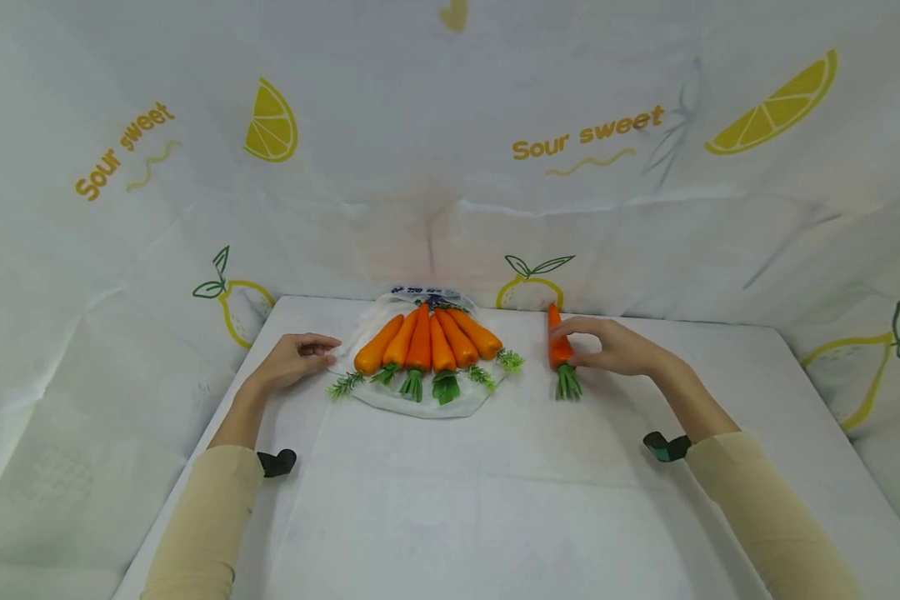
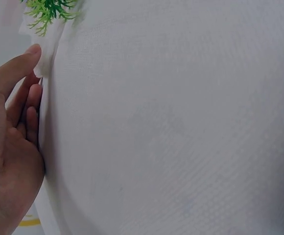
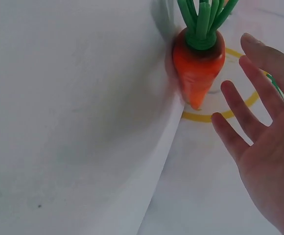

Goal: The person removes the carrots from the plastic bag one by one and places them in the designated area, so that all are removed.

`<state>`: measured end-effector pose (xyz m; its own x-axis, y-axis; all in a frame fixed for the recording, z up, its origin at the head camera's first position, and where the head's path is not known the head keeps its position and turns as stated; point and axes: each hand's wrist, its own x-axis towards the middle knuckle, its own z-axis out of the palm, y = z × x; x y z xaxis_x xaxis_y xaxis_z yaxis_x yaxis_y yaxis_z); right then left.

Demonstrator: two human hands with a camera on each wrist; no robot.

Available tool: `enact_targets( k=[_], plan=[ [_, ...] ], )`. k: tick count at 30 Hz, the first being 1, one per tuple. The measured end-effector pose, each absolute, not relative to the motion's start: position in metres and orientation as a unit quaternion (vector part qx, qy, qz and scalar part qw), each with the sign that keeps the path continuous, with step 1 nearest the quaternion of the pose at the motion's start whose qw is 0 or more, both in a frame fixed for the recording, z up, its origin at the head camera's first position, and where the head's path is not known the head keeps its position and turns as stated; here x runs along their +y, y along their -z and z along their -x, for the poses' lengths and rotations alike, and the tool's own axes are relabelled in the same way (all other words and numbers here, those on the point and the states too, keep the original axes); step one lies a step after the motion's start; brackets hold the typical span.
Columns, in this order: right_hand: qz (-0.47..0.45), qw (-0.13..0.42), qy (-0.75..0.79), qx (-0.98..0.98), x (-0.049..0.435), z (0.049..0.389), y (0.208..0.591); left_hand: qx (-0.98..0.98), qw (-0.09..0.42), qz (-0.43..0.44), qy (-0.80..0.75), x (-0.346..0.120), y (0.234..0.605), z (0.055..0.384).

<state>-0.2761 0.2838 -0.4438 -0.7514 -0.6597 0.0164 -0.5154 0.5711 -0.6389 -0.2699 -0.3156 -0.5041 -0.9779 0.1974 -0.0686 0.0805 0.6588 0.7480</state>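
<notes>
A single orange carrot [image 1: 558,346] with a green stem stands apart on the right, its tip toward the back wall. Beside it is my right hand [image 1: 615,346], fingers spread and loosely bent; in the right wrist view a gap shows between these fingers and the carrot [image 3: 198,68]. Several more carrots [image 1: 440,343] lie fanned out on a white plastic bag [image 1: 397,406], leafy ends toward me. At the bag's left edge, my left hand [image 1: 292,360] pinches the thin plastic between thumb and fingers. The left wrist view shows this hand [image 2: 14,132] below some green leaves [image 2: 46,12].
A white-covered table [image 1: 450,517] holds everything. Behind and around it hangs a pale cloth [image 1: 420,125] printed with lemons and lettering. Dark straps with small devices [image 1: 666,446] sit on both wrists, at the ends of beige sleeves [image 1: 772,517].
</notes>
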Motion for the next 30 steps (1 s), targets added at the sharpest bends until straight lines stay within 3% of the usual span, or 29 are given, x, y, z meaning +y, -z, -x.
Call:
enact_targets(
  k=[13,30],
  plan=[
    [0.34,0.077,0.351,0.869,0.247,0.271,0.429,0.903,0.08,-0.12,-0.404,-0.298,0.505,0.276],
    [0.343,0.125,0.392,0.844,0.202,0.293,0.43,0.903,0.048,-0.119,-0.41,-0.299,0.512,0.273]
  ],
)
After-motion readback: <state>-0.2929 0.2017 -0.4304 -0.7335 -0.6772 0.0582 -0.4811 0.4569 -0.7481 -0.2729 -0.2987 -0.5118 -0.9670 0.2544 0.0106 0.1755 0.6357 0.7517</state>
